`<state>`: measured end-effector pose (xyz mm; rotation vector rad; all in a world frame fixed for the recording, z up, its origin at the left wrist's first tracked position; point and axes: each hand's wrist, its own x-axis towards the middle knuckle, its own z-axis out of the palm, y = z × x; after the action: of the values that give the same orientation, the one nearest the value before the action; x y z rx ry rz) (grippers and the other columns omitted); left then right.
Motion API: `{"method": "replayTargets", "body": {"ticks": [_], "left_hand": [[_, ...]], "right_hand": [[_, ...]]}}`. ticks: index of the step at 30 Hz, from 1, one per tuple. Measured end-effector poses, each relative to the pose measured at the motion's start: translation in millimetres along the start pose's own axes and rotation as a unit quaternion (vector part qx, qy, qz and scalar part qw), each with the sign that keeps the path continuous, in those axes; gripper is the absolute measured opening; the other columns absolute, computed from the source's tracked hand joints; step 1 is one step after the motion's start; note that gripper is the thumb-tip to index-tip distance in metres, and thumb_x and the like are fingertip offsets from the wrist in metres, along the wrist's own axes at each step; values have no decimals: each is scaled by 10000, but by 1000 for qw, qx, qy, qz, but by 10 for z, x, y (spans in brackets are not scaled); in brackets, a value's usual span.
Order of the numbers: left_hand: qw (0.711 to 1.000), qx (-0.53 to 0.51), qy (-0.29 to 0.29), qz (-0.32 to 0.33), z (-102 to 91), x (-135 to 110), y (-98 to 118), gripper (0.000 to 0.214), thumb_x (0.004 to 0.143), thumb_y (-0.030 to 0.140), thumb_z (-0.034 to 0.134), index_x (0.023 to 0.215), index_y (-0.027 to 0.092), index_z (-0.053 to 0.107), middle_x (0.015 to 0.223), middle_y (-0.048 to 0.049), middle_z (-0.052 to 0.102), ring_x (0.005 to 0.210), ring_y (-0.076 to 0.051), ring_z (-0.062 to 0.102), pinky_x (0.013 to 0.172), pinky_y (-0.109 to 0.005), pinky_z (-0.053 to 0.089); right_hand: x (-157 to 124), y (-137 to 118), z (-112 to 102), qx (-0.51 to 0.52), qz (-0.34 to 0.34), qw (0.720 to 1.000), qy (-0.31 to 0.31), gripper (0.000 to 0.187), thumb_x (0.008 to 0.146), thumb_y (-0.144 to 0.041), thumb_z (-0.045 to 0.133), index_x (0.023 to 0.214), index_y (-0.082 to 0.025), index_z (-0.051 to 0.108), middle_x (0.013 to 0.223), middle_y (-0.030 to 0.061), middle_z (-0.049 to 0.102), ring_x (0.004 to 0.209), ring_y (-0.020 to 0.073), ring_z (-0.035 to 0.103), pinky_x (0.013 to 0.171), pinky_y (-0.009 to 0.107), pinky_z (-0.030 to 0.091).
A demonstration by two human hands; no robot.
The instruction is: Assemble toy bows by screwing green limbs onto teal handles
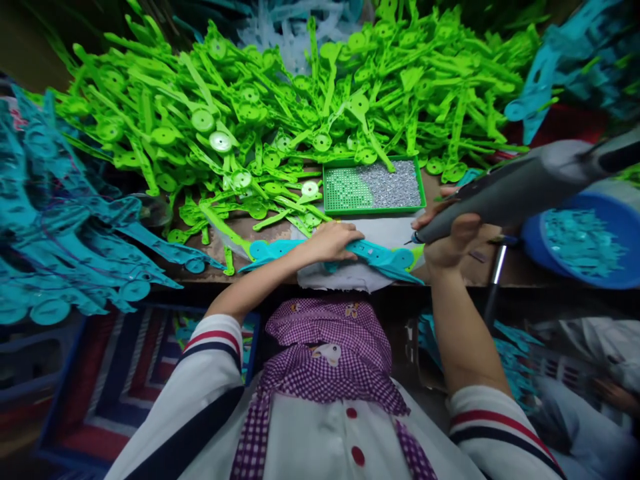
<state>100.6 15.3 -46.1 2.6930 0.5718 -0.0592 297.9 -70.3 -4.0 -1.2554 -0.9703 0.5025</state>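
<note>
My left hand (334, 241) is closed over the middle of a long blue plastic part (383, 255), which lies crosswise on a white cloth (345, 279) at the front edge of the bench. Bright green plastic shows at the blue part's right end. My right hand (453, 243) is wrapped around a grey electric screwdriver (515, 183). Its bit points left, just above the blue part's right end; whether it touches, I cannot tell. Behind my hands sits a green tray (345, 208) with small silvery screws (395, 183) heaped mostly in its right half.
A large pile of green plastic parts (240, 100) covers the back of the bench. Blue parts (65, 220) are heaped at left. On the right stands a blue basin (555, 250) of small blue pieces. A striped bin (100, 373) is below left; another person's sleeve (595, 340) shows lower right.
</note>
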Motion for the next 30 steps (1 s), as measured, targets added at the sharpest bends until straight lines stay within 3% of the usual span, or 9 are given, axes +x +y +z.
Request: {"method": "replayTargets", "body": {"ticks": [3, 8, 17, 20, 24, 30], "left_hand": [[996, 51, 71, -15, -83, -39, 66, 426, 930, 324, 589, 1347, 238, 591, 1227, -108, 676, 1060, -265, 618, 864, -401, 426], [985, 63, 153, -40, -70, -184, 122, 484, 985, 182, 403, 1442, 296, 515, 1359, -118, 629, 1129, -275, 597, 930, -467, 418], [985, 66, 159, -30, 137, -280, 156, 531, 1002, 171, 356, 1481, 373, 463, 1431, -57, 596, 1224, -254, 572, 1001, -478, 387], [983, 61, 171, -29, 137, -273, 212, 479, 1020, 200, 353, 1449, 354, 499, 1439, -56, 591, 1261, -259, 558, 1036, -500, 362], [979, 62, 189, -42, 96, -256, 379, 447, 1015, 180, 358, 1397, 329, 536, 1381, -67, 626, 1290, -272, 536, 1061, -522, 339], [979, 96, 172, -52, -9, -182, 554, 458, 981, 111, 365, 1353, 292, 562, 1257, -86, 661, 1102, -258, 588, 998, -485, 386]], "right_hand": [[98, -125, 72, 52, -48, 995, 66, 660, 663, -916, 520, 862, -295, 622, 494, -42, 455, 382, 180, 469, 396, 345, 345], [157, -214, 97, 54, -43, 996, 53, 660, 626, -951, 510, 811, -325, 612, 500, -51, 472, 372, 174, 465, 370, 359, 390], [134, -119, 85, 83, -56, 994, 42, 655, 710, -907, 491, 865, -283, 616, 499, -53, 460, 370, 150, 467, 368, 312, 370], [185, -139, 74, 55, -77, 994, 45, 703, 727, -937, 395, 891, -282, 592, 505, -48, 443, 367, 146, 464, 364, 311, 375], [246, -67, 122, 72, -52, 994, 68, 709, 768, -910, 357, 884, -250, 589, 481, -54, 426, 340, 150, 466, 339, 302, 357], [215, 3, 155, 56, -42, 996, 48, 705, 741, -928, 382, 882, -275, 606, 500, -44, 462, 367, 159, 496, 353, 322, 382]]}}
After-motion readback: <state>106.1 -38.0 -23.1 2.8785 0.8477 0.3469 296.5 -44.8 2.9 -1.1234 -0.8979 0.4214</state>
